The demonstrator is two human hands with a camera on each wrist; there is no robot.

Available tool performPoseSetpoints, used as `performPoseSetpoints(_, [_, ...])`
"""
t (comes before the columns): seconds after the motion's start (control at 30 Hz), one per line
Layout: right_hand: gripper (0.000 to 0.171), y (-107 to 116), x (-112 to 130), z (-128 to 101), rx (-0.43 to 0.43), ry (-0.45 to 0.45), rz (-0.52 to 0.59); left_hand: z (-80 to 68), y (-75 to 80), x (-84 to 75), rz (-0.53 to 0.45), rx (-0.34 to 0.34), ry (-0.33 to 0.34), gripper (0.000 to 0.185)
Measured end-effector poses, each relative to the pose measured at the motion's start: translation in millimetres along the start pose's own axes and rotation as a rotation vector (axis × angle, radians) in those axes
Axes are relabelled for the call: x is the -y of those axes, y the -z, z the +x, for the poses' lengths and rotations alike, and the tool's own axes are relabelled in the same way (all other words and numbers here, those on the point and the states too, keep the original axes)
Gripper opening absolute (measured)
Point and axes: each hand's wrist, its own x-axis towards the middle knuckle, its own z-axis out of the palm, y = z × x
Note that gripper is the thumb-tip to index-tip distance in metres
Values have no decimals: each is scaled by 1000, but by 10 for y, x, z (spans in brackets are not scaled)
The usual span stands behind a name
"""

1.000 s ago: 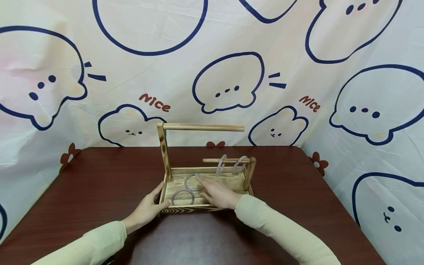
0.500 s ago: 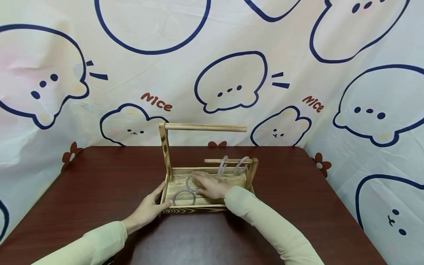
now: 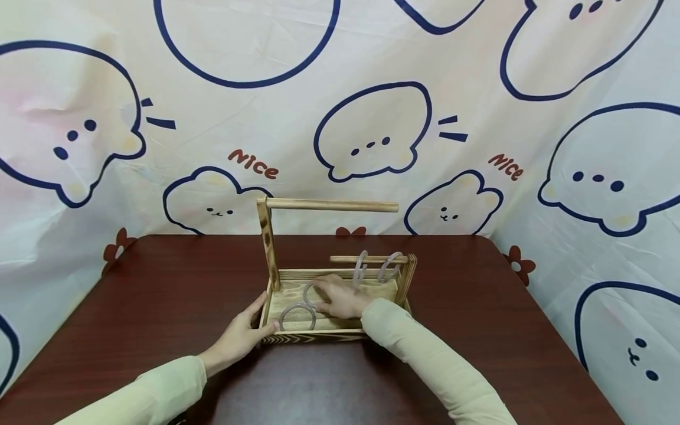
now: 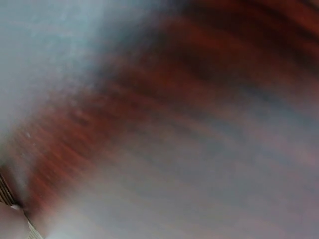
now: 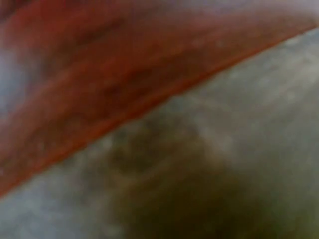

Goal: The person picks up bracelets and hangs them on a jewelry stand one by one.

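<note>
A wooden tray stand [image 3: 324, 338] sits on the table in the head view. My left hand [image 3: 239, 334] grips its left end, thumb on the front rim and fingers along the side. Inside the tray lie two pale translucent rings. My right hand [image 3: 342, 298] reaches in from the right, with bent fingers and thumb around the farther ring [image 3: 306, 293] and hiding its right side. The nearer ring [image 3: 297, 306] lies in front of it, by the left thumb. Two more rings, a left one [image 3: 359, 270] and a right one [image 3: 388, 268], hang on the short rod [image 3: 342, 259].
A tall post [image 3: 268, 248] at the tray's left end carries a long bare rod [image 3: 332, 205]. The short rod's post [image 3: 408, 277] rises at the right end. A dark red table [image 3: 175, 283] spreads around; a patterned cloth [image 3: 287, 124] hangs behind. Both wrist views are blurred.
My right hand moved back and slightly left over the farther ring, and its straight fingers have bent around it. My left hand keeps its grip on the tray; the head view shifted slightly.
</note>
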Motion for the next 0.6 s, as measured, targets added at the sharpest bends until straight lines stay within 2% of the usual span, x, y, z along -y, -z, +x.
performPoseSetpoints(0.23, [68,20,-21,-11,-14,-10,53,4,-1,-2,6,-12,-13,81])
performPoseSetpoints(0.43, [74,24,-15,30,60,5,148,5,-4,10,19,-13,-2,81])
performPoseSetpoints(0.6, [71,34,0,52,91,-11,137,5,4,18,22,-9,11,81])
